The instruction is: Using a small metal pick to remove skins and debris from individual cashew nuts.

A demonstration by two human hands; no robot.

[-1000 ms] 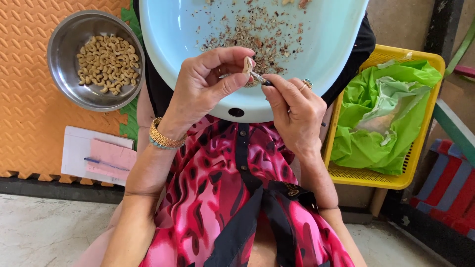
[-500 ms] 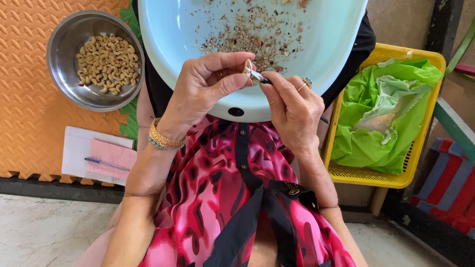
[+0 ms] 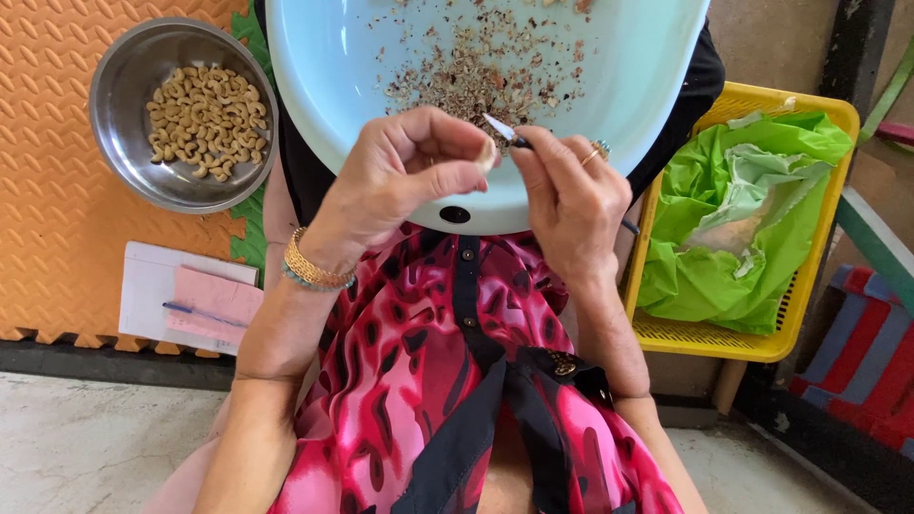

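Since half a second ago the small knife [image 3: 502, 129] has lifted off the nut, its pale blade now pointing up and left over the basin, and the two hands have drawn slightly apart. The left hand [image 3: 405, 176] is curled nearly closed, thumb and fingertips pinching a cashew kernel [image 3: 487, 157] of which only a sliver shows. The right hand [image 3: 571, 195] is closed round the knife's dark handle, with a ring on one finger.

The kernel looks light, dry and brittle, likely to snap if squeezed hard; a pinch across its broad curved sides seems safest. Its skin probably flakes off in crumbs.

Just beyond the hands, a pale blue basin [image 3: 314, 86] rests on the lap and holds brown peel scraps [image 3: 471, 71]. At far left a steel bowl [image 3: 124, 114] of peeled cashews [image 3: 205, 119] sits on an orange foam mat [image 3: 48, 219], with a notepad and pen [image 3: 190, 300] nearer. To the right stands a yellow basket [image 3: 724, 338] lined with a green bag [image 3: 724, 276]. The floor is bare concrete.
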